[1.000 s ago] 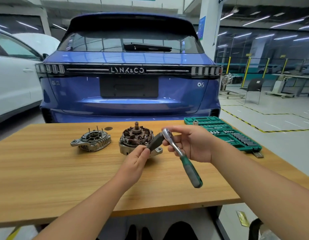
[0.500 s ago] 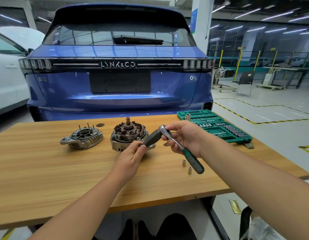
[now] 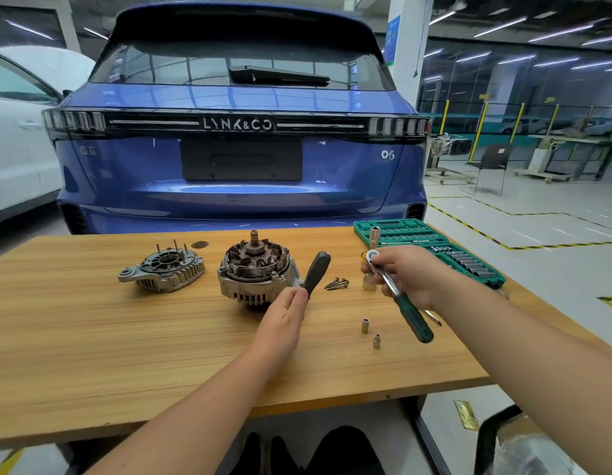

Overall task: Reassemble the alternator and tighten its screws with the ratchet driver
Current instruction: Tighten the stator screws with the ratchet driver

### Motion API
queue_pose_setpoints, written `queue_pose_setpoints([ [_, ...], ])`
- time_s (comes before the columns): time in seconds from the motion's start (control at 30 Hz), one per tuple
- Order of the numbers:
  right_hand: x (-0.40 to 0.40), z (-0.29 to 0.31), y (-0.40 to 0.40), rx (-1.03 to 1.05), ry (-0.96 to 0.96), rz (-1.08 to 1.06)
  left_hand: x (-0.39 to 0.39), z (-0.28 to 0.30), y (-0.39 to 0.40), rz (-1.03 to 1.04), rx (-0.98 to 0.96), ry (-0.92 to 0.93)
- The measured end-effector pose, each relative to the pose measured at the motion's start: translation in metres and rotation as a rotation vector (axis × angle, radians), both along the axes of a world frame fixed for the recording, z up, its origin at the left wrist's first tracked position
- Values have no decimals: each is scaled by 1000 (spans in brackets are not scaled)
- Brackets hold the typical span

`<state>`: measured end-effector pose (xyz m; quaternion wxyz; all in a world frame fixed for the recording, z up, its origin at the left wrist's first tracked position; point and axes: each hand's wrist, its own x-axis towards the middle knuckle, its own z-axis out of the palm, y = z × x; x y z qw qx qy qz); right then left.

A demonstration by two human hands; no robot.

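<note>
Both busy: left hand (image 3: 286,311) pinches dark handle (image 3: 316,271); right hand (image 3: 409,274) grips ratchet (image 3: 397,293), palm hiding its shank.

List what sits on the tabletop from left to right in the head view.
End cover → alternator body → loose screws → large socket → green socket case.

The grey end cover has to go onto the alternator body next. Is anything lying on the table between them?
Nothing visible does. The grey finned end cover lies left of the copper-wound alternator body, with only bare wooden table between them.
</note>
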<state>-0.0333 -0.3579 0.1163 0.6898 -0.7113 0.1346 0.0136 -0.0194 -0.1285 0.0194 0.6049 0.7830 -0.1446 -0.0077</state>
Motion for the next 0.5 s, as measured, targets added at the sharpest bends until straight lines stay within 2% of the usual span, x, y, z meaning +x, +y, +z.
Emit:
queue_pose_setpoints([
  [0.17,18,-31,-8,-439,79,-77,3,-10,-8,-2,-21,63],
  [0.33,35,-65,-17,-1061,79,22,7,-14,-24,7,-73,115],
  [0.43,42,-84,-21,-1262,107,28,9,-16,-34,9,-80,132],
  [0.5,42,-95,-23,-1324,106,24,11,-18,-37,11,-66,133],
])
